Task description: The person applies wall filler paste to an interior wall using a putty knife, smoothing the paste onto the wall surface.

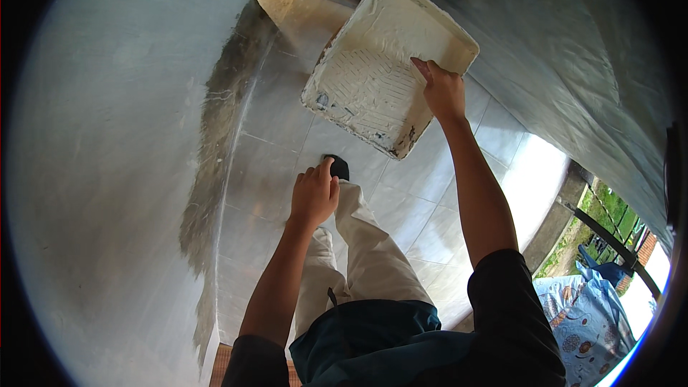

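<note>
My right hand (444, 92) grips a paint tray (453, 36) by its right side. The thumb lies over the inside, and the other fingers are mostly hidden beneath. The tray is held tilted above the floor; cream-white paint coats its ribbed slope, and dark flecks mark the near corners. My left hand (315, 193) hangs loose in front of my legs, with its fingers a little bent, the thumb apart and nothing visible in it. Below the left fingertips shows a black shoe (338, 166).
On the left stands a pale grey-white wall (129, 143) with a dark, unpainted band (222, 115) along its foot. Grey tiles (272, 150) cover the floor. Clear plastic sheeting (559, 50) hangs on the right. A patterned blue cloth (584, 330) lies at lower right, by a dark rail (609, 244).
</note>
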A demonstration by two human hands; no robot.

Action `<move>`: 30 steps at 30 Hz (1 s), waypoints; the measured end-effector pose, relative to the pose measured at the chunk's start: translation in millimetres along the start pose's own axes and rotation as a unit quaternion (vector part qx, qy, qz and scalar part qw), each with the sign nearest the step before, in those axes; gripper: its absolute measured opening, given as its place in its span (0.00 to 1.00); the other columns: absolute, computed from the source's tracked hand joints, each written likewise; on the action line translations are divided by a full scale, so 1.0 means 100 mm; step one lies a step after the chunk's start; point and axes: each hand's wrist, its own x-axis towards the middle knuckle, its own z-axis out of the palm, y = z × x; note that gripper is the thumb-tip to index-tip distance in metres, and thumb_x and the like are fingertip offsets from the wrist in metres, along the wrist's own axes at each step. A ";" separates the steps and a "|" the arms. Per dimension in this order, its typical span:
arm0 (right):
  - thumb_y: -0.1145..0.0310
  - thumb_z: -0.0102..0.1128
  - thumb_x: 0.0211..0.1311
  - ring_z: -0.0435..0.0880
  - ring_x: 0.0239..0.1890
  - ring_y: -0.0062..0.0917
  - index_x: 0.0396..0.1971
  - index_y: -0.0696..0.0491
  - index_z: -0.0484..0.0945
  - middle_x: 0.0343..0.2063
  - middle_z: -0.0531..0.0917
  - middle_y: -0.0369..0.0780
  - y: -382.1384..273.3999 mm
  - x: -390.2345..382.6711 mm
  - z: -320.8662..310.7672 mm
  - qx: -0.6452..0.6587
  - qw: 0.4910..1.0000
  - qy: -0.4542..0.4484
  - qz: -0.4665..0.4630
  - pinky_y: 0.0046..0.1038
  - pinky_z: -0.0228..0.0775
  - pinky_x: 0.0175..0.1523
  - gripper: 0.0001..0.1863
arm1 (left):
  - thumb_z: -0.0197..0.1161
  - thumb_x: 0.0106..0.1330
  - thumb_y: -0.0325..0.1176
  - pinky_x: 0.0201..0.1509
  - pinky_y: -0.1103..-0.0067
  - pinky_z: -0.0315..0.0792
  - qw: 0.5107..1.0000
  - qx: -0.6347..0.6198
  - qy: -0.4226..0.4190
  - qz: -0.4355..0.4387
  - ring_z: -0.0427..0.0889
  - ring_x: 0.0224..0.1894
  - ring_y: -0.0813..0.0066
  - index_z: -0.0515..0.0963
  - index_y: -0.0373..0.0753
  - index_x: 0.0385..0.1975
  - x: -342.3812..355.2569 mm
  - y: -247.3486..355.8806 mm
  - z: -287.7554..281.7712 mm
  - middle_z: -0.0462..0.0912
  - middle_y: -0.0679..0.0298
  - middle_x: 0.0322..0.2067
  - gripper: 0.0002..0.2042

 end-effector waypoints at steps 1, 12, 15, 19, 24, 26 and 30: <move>0.81 0.56 0.54 0.84 0.31 0.48 0.33 0.57 0.80 0.30 0.85 0.47 -0.03 -0.02 0.01 -0.004 1.000 -0.005 0.003 0.44 0.78 0.35 0.08 | 0.56 0.66 0.32 0.46 0.63 0.70 1.000 0.001 -0.001 -0.006 0.79 0.40 0.57 0.68 0.34 0.55 -0.01 0.00 -0.01 0.81 0.57 0.37 0.19; 0.79 0.57 0.54 0.84 0.34 0.45 0.34 0.56 0.81 0.31 0.85 0.45 0.03 -0.20 0.04 0.102 0.991 -0.002 0.090 0.41 0.76 0.40 0.08 | 0.57 0.65 0.30 0.43 0.63 0.70 1.000 0.017 0.020 0.003 0.80 0.37 0.57 0.67 0.35 0.55 -0.15 -0.09 -0.06 0.82 0.59 0.31 0.19; 0.78 0.57 0.55 0.85 0.35 0.40 0.37 0.55 0.82 0.32 0.85 0.45 0.14 -0.24 0.10 0.167 0.966 -0.061 0.189 0.36 0.74 0.41 0.10 | 0.57 0.65 0.30 0.43 0.62 0.70 1.000 0.008 0.020 0.002 0.80 0.37 0.57 0.66 0.35 0.56 -0.18 -0.11 -0.05 0.82 0.59 0.31 0.19; 0.77 0.56 0.60 0.84 0.41 0.26 0.43 0.60 0.82 0.36 0.85 0.41 0.29 -0.38 0.24 0.503 0.813 -0.103 0.273 0.27 0.72 0.45 0.13 | 0.57 0.65 0.30 0.44 0.62 0.70 1.000 0.001 0.022 -0.002 0.80 0.38 0.57 0.67 0.35 0.56 -0.14 -0.04 -0.12 0.82 0.58 0.32 0.19; 0.78 0.55 0.63 0.82 0.46 0.25 0.50 0.66 0.76 0.43 0.83 0.41 -0.19 -0.45 -0.06 0.643 0.686 -0.158 0.301 0.27 0.73 0.51 0.16 | 0.57 0.65 0.30 0.45 0.62 0.70 0.999 0.002 0.049 -0.004 0.79 0.39 0.57 0.67 0.35 0.55 -0.04 0.08 -0.41 0.82 0.58 0.32 0.19; 0.78 0.54 0.64 0.82 0.47 0.26 0.52 0.65 0.75 0.44 0.82 0.42 -0.37 -0.44 -0.20 0.662 0.666 -0.176 0.296 0.27 0.74 0.52 0.17 | 0.56 0.65 0.28 0.46 0.62 0.69 0.997 -0.012 0.074 0.011 0.79 0.42 0.56 0.66 0.35 0.55 -0.01 0.15 -0.60 0.81 0.57 0.36 0.19; 0.78 0.54 0.61 0.81 0.41 0.20 0.53 0.59 0.74 0.39 0.83 0.34 -0.85 -0.34 -0.37 0.733 0.608 -0.207 0.224 0.26 0.75 0.50 0.19 | 0.56 0.64 0.26 0.46 0.62 0.69 0.985 0.008 0.169 0.029 0.78 0.42 0.55 0.67 0.35 0.55 -0.08 0.20 -1.17 0.80 0.56 0.36 0.19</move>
